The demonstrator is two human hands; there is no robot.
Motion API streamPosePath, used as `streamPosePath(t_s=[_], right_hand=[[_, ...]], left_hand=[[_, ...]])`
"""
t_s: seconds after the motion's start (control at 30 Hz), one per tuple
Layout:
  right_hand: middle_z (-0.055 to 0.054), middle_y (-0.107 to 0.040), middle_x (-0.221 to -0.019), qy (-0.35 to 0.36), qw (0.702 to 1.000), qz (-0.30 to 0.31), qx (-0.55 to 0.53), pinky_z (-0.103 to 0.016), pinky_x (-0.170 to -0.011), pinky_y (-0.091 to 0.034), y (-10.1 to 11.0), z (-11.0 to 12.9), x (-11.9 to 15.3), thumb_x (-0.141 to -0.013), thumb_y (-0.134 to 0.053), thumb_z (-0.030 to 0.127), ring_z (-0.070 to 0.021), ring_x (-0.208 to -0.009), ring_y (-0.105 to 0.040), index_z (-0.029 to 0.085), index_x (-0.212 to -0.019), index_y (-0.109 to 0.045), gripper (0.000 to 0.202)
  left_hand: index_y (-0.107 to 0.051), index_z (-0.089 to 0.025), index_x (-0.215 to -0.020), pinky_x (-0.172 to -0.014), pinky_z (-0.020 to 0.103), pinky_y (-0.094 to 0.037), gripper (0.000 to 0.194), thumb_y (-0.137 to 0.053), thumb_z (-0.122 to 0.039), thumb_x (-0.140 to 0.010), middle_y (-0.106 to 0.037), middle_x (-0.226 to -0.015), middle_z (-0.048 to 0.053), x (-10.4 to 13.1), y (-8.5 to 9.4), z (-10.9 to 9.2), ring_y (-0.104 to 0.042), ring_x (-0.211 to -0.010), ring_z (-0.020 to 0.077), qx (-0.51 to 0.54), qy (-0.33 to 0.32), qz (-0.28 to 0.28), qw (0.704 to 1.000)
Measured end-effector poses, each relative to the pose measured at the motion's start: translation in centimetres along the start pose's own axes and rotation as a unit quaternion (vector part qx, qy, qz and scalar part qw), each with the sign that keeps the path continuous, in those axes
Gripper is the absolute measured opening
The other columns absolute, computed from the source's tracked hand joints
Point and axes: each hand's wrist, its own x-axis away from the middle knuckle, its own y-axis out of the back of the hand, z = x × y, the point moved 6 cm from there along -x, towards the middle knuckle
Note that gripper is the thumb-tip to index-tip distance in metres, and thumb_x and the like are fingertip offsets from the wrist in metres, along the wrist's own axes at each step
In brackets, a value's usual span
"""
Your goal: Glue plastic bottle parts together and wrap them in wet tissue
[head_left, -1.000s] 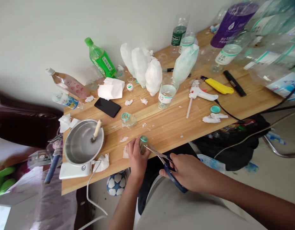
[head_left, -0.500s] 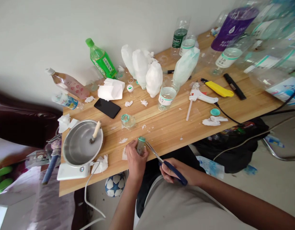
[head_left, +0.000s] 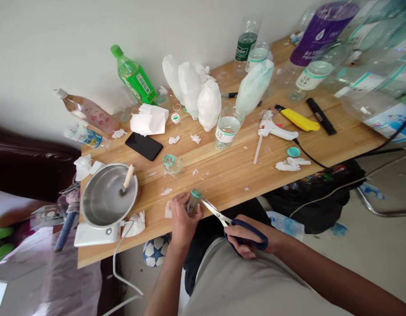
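My left hand (head_left: pixel 183 215) is closed around a clear plastic bottle top (head_left: pixel 193 201) with a green ring at its neck, near the table's front edge. In my right hand (head_left: pixel 244 239) is a pair of scissors (head_left: pixel 219 215) with dark blue handles. The handles are spread apart, and the blade tips reach the side of the bottle top by its green ring. Whether the blades bite into the plastic is too small to tell. Behind my left hand, another cut bottle top (head_left: pixel 173 164) with a green neck ring sits on the wood.
A steel pot (head_left: pixel 110 195) holding a brush stands on a white scale (head_left: pixel 96 235) at the left. A phone (head_left: pixel 143 146), white-wrapped bottles (head_left: pixel 209 105), a glue gun (head_left: pixel 275 130) and a yellow utility knife (head_left: pixel 298 120) lie or stand farther back. Many clear bottles crowd the right end.
My right hand has spread the scissor handles and moved slightly right and down. The left hand keeps its hold on the bottle top. The whole view has shifted a little.
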Motion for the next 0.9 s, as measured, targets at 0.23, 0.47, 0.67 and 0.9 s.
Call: streamPosePath(t_s=[0.23, 0.47, 0.67, 0.9], right_hand=[[0.006, -0.043, -0.039, -0.031, 0.999, 0.029, 0.004, -0.019, -0.036, -0.026, 1.1, -0.5, -0.3, -0.081, -0.067, 0.059, -0.0048, -0.032, -0.035, 0.015, -0.061, -0.055, 0.050], [0.006, -0.043, -0.038, -0.069, 0.996, 0.051, 0.012, -0.017, -0.033, -0.025, 1.9, 0.4, 0.8, -0.083, -0.064, 0.053, -0.0037, -0.031, -0.032, 0.015, -0.060, -0.054, 0.046], [0.007, -0.039, -0.036, -0.095, 0.994, 0.048, 0.019, -0.015, -0.031, -0.022, 1.8, 0.4, 0.8, -0.088, -0.060, 0.045, -0.0027, -0.029, -0.027, 0.016, -0.059, -0.051, 0.042], [0.008, -0.039, -0.038, -0.105, 0.990, 0.095, -0.006, -0.015, -0.032, -0.021, 1.7, 0.3, 1.6, -0.086, -0.062, 0.062, -0.0026, -0.030, -0.027, 0.017, -0.062, -0.050, 0.052]], left_hand=[[-0.050, -0.018, -0.123, -0.087, 0.045, -0.052, 0.050, -0.070, -0.013, -0.078, -0.064, -0.110, 0.013, 0.0, 0.1, -0.1, -0.065, -0.101, 0.0262, 0.017, -0.025, 0.005, 1.000], [-0.049, -0.020, -0.125, -0.086, 0.042, -0.052, 0.053, -0.070, -0.012, -0.077, -0.063, -0.111, 0.011, 0.0, 0.2, -0.4, -0.065, -0.101, 0.0249, 0.040, -0.046, 0.020, 0.998], [-0.048, -0.021, -0.127, -0.085, 0.042, -0.053, 0.054, -0.069, -0.011, -0.077, -0.062, -0.111, 0.011, 0.1, 0.1, -0.2, -0.065, -0.101, 0.0241, 0.047, -0.043, 0.023, 0.998], [-0.049, -0.022, -0.126, -0.084, 0.043, -0.055, 0.054, -0.069, -0.013, -0.077, -0.064, -0.111, 0.012, 0.3, 0.0, -0.2, -0.065, -0.101, 0.0250, 0.062, -0.045, 0.037, 0.996]])
